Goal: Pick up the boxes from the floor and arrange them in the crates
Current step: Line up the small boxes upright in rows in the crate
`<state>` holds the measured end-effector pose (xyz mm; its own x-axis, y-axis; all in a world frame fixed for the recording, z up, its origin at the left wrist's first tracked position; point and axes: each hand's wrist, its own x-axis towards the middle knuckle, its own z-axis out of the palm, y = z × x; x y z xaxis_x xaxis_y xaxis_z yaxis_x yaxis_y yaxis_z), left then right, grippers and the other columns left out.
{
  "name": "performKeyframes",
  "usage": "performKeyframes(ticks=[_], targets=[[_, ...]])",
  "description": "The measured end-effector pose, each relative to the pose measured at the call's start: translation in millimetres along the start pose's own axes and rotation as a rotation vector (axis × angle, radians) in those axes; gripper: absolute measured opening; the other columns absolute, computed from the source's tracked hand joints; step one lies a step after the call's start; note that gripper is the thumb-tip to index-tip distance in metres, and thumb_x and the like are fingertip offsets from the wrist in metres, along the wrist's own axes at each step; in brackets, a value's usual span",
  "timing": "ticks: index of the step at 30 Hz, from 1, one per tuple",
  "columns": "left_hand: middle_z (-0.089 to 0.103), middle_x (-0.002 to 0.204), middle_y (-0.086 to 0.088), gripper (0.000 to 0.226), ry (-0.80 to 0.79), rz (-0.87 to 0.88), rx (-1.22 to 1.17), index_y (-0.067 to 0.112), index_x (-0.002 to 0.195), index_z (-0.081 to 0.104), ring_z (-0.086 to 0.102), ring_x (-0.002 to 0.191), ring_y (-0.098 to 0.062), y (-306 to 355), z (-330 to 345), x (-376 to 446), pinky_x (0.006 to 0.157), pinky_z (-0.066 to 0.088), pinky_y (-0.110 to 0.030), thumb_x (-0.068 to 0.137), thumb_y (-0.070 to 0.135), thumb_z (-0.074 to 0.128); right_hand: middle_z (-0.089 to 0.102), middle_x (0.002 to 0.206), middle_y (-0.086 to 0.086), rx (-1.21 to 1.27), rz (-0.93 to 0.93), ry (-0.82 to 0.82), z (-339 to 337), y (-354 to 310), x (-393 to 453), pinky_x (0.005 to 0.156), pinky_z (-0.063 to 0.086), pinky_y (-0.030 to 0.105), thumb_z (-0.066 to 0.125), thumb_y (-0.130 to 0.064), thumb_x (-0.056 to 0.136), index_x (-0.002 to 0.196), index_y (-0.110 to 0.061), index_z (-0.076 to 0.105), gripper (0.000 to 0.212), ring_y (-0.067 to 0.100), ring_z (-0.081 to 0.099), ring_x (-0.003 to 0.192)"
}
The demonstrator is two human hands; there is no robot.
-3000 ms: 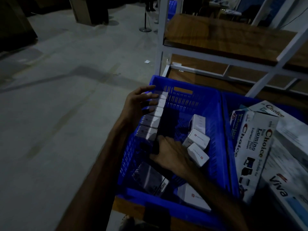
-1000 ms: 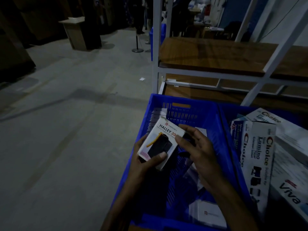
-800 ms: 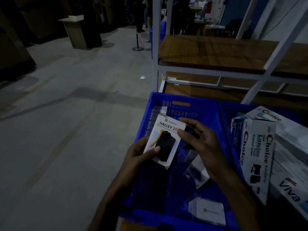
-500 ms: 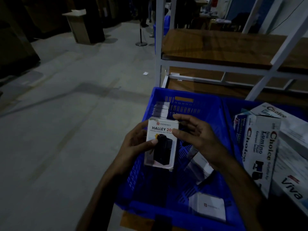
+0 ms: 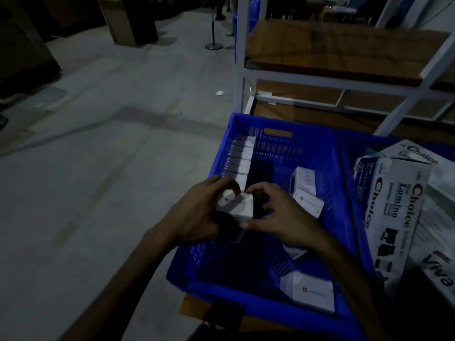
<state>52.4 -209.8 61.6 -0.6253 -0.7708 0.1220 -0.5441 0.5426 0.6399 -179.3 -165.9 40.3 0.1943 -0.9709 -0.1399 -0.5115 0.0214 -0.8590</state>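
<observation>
Both hands hold one small white box (image 5: 235,205) over the blue crate (image 5: 280,124): the left hand (image 5: 197,215) grips its left side, the right hand (image 5: 278,215) pinches its right edge. A row of white boxes (image 5: 240,158) stands along the crate's left wall. Loose boxes (image 5: 305,193) lie inside. Beside it, a second crate (image 5: 349,153) carries large "Choice" cartons (image 5: 391,207).

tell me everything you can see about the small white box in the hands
The small white box looks like cardboard, with a small dark logo and faint print on its upturned face. It is tilted, held over the near left part of the blue crate, just short of the row of boxes. The left hand and right hand both grip it.
</observation>
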Motion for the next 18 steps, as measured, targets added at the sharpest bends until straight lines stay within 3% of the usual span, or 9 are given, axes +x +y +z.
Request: performKeyframes(ticks=[3,5,8,10,13,16,18], targets=[[0.058,0.136,0.006,0.091,-0.212,-0.014,0.362,0.033,0.14,0.05,0.051,0.127,-0.02,-6.6,-5.0,12.9,0.12,0.032,-0.051,0.06,0.074,0.06,0.054,0.125,-0.01,0.008,0.041,-0.01,11.8,7.7,7.3,0.087,0.061,0.046,0.092,-0.045,0.068,0.123,-0.046,0.054,0.066,0.019,0.067,0.106],[0.054,0.144,0.004,0.09,-0.286,-0.009,0.499,0.033,0.147,0.047,0.042,0.138,-0.02,-14.0,-4.6,20.7,0.126,0.017,-0.054,0.069,0.074,0.067,0.055,0.128,-0.005,0.073,0.068,-0.041,15.9,11.3,8.9,0.088,0.062,0.046,0.092,-0.04,0.072,0.131,-0.042,0.054,0.07,0.02,0.068,0.108],[0.052,0.145,0.001,0.075,-0.321,0.033,0.633,0.031,0.145,0.048,0.04,0.142,-0.022,-25.6,0.8,29.0,0.126,0.01,-0.058,0.082,0.058,0.077,0.056,0.13,-0.003,0.175,0.105,-0.046,13.1,13.2,6.3,0.092,0.061,0.043,0.088,-0.029,0.081,0.139,-0.035,0.054,0.067,0.017,0.07,0.109],[0.05,0.148,-0.002,0.074,-0.354,0.052,0.713,0.029,0.144,0.048,0.038,0.145,-0.025,-29.0,5.4,31.6,0.125,0.006,-0.063,0.082,0.052,0.08,0.057,0.13,-0.006,0.176,0.142,-0.002,6.7,15.5,3.5,0.085,0.062,0.031,0.084,-0.03,0.086,0.141,-0.035,0.052,0.064,0.012,0.072,0.104],[0.043,0.152,-0.008,0.083,-0.379,0.069,0.829,0.026,0.147,0.041,0.035,0.147,-0.03,-22.7,12.1,32.4,0.124,0.005,-0.067,0.08,0.061,0.077,0.058,0.129,-0.008,0.109,0.168,0.078,-7.0,21.9,-2.0,0.073,0.054,0.018,0.08,-0.033,0.089,0.144,-0.032,0.052,0.062,0.006,0.071,0.098],[0.042,0.149,-0.014,0.086,-0.366,0.081,0.937,0.023,0.144,0.026,0.039,0.14,-0.036,-22.8,21.8,31.6,0.123,0.011,-0.07,0.083,0.06,0.074,0.059,0.129,-0.008,-0.044,0.173,0.073,-25.0,30.0,-9.0,0.085,0.056,0.029,0.08,-0.039,0.088,0.141,-0.033,0.056,0.059,0.009,0.067,0.108],[0.048,0.142,-0.019,0.089,-0.334,0.087,0.97,0.02,0.14,0.026,0.046,0.133,-0.039,-28.4,28.0,32.8,0.121,0.014,-0.073,0.079,0.056,0.079,0.059,0.13,-0.007,-0.201,0.172,0.028,-37.9,34.8,-15.0,0.094,0.055,0.036,0.079,-0.045,0.087,0.142,-0.033,0.055,0.061,0.012,0.061,0.117]])
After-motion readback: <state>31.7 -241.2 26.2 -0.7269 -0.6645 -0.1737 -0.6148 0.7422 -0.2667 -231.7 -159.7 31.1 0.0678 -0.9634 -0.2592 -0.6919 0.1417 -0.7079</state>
